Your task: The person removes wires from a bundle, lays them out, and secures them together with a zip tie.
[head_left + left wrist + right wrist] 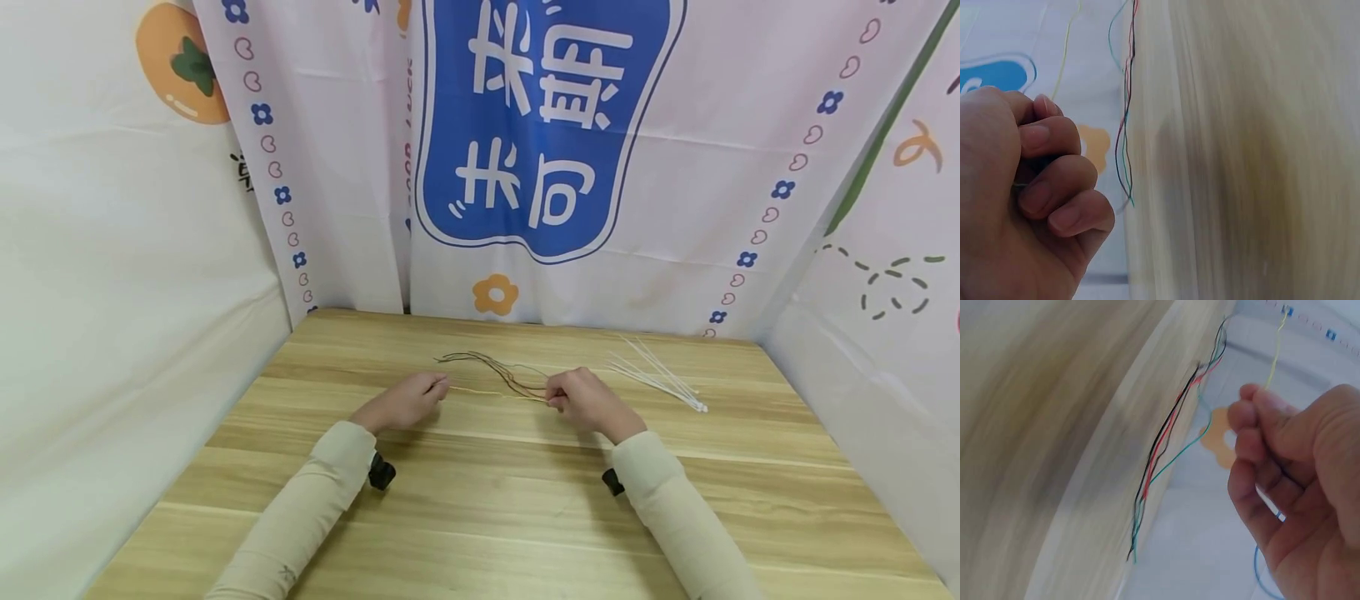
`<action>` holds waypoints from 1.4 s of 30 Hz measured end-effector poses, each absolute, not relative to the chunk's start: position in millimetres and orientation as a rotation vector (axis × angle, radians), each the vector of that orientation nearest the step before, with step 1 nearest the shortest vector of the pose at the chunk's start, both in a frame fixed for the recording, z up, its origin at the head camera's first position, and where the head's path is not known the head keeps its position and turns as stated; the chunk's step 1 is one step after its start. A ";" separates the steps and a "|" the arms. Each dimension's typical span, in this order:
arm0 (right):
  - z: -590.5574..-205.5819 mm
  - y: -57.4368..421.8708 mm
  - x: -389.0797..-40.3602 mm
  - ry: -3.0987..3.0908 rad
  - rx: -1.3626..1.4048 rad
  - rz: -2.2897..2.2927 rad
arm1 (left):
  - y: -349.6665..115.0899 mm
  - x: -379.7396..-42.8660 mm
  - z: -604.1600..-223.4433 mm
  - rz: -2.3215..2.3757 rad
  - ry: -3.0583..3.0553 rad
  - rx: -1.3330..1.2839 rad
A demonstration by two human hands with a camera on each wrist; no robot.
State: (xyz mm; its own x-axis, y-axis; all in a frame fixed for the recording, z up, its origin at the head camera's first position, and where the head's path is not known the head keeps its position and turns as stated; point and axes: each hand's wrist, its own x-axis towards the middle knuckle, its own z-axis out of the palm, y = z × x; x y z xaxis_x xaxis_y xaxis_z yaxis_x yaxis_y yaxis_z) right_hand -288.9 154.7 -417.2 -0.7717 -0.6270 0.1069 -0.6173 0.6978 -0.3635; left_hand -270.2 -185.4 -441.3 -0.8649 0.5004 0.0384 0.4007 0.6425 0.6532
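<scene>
Yellow, thread-thin wire (pixel 474 390) runs nearly straight between the left hand (pixel 405 402) and the right hand (pixel 592 402), near the middle of the head view. The left hand pinches 1 stretch of it between thumb and forefinger, its other fingers curled in toward the palm; a short greenish bit shows there, too little to identify. The right hand pinches the wire at the other side, also with thumb and forefinger, its remaining fingers bent.

Just above the yellow wire in the head view, a loose, wavy bundle of thin black, red and green wires (pixel 491 362) lies on the pale, wood-grained table (pixel 487 517), reaching rightward toward the right hand. Several slim white plastic cable ties (pixel 654 377) lie fanned out at the right of centre, near the right hand.

Beige long sleeves (pixel 292 517) cover both forearms, entering from the bottom edge, with 1 small black device (pixel 382 472) visible by the left wrist. White printed cloth (pixel 337 167) hangs behind the table, bearing a large blue panel (pixel 517 192) with 4 white characters at the upper centre and an orange flower (pixel 483 293) below it.
</scene>
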 end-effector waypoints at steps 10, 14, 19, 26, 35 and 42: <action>-413.8 166.6 -294.4 2.906 -0.982 -0.491 | -197.8 -271.7 -436.2 0.823 2.710 1.013; -411.3 168.8 -296.5 2.890 -0.996 -0.403 | -198.5 -269.5 -431.9 0.846 2.700 1.077; -410.1 169.9 -296.2 2.841 -1.101 -0.334 | -196.3 -270.8 -433.4 0.795 2.816 1.063; -409.6 172.7 -297.8 2.800 -1.316 -0.355 | -191.6 -272.0 -432.3 0.566 3.054 0.945; -409.1 172.9 -302.3 2.824 -1.311 -0.321 | -189.5 -273.6 -432.0 0.536 3.105 0.875; -408.7 174.5 -306.9 2.861 -1.107 -0.345 | -189.5 -276.6 -434.6 0.521 3.125 0.842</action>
